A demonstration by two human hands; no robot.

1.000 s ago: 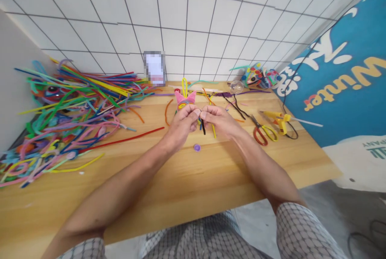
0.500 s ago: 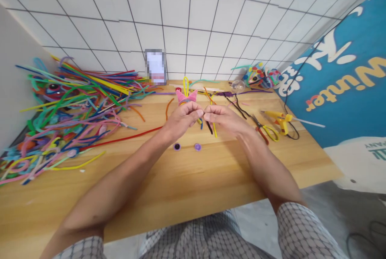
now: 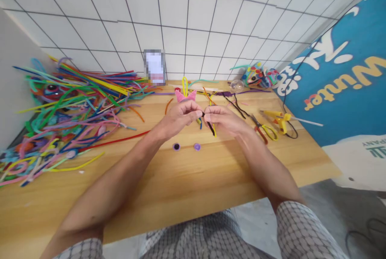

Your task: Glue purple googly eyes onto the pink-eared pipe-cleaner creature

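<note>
A short black pipe cleaner (image 3: 210,126) is pinched between my two hands, its loose end hanging down toward the table. My left hand (image 3: 183,116) grips it with thumb and forefinger. Close beside, my right hand (image 3: 222,117) is closed on it too. Behind my left hand stands a pink eared craft piece (image 3: 185,95) with a yellow pipe cleaner loop (image 3: 185,84) on top; my fingers hide its lower part. On the table below my hands lie a googly eye (image 3: 176,146) with a black pupil and a small purple disc (image 3: 197,146).
A tangled heap of colourful pipe cleaners (image 3: 90,102) covers the left side. To the right lie scissors (image 3: 263,129) and a yellow glue gun (image 3: 282,122). A phone (image 3: 155,67) leans on the tiled wall. A decorated colourful craft (image 3: 255,76) sits at the back right.
My hands stay almost in place, working the black pipe cleaner. Its hanging end has swung slightly to the right, and more of it shows near my left fingertips.
</note>
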